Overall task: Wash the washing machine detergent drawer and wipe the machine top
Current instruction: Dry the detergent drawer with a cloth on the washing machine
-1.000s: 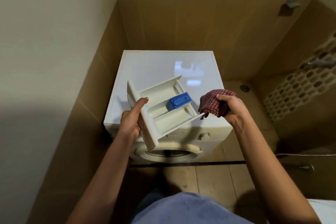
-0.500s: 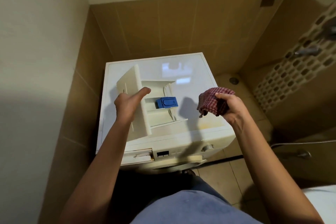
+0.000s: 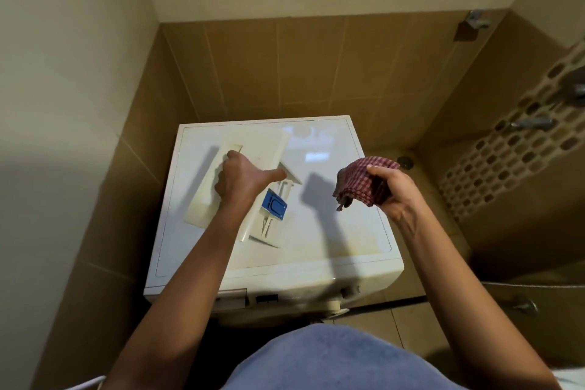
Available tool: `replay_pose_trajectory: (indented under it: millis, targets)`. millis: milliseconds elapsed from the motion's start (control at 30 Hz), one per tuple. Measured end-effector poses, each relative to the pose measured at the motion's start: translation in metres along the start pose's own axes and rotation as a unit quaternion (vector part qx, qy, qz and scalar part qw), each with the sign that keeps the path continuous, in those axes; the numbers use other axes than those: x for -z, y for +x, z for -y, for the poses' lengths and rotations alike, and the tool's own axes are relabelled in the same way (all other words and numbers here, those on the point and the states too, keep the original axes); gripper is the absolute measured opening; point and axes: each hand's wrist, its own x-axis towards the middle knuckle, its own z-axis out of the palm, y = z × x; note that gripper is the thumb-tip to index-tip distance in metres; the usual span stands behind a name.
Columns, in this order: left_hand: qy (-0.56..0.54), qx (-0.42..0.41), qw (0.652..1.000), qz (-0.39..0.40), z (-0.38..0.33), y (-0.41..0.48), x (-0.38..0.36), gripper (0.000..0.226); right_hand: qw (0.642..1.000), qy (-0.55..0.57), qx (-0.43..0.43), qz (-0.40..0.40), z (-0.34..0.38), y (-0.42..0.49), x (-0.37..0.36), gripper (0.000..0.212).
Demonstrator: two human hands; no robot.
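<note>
The cream detergent drawer (image 3: 207, 196) lies on the left half of the white washing machine top (image 3: 348, 231), its front panel to the left. A blue insert (image 3: 274, 204) sits in its compartments. My left hand (image 3: 243, 179) rests on the drawer, fingers around the front panel and thumb stretched right. My right hand (image 3: 391, 191) hovers above the right side of the top, holding a bunched red checked cloth (image 3: 364, 182). The cloth is clear of the surface.
The machine stands in a corner of brown tiled walls (image 3: 285, 70). A floor drain (image 3: 405, 162) lies to the right, with taps (image 3: 531, 122) on the perforated right wall. The empty drawer slot (image 3: 231, 296) shows at the machine's front left.
My left hand has carried the drawer up from in front of the machine and laid it down on the top's left side. The cloth hand stayed about level; the view moved closer.
</note>
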Motion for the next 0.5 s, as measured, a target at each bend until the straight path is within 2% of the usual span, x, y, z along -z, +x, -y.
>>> replay_pose_trajectory:
  millis: [133, 300, 400, 500]
  targets:
    - [0.051, -0.012, 0.999, 0.015, -0.008, 0.0, -0.009, 0.104, 1.0, 0.006, 0.014, 0.013, 0.005, 0.007, -0.005, 0.039]
    - [0.062, -0.011, 0.998, 0.026, -0.012, 0.004, -0.018, 0.104, 0.995, -0.017, 0.101, 0.016, 0.019, 0.005, -0.018, 0.022]
    - [0.022, -0.037, 0.998, 0.046, -0.013, 0.009, -0.015, 0.087, 0.981, -0.064, 0.177, 0.052, 0.027, -0.001, -0.037, 0.02]
    - [-0.076, -0.024, 0.993, 0.087, -0.018, 0.015, -0.005, 0.078, 0.937, -0.153, 0.303, 0.077, 0.033, -0.012, -0.063, 0.032]
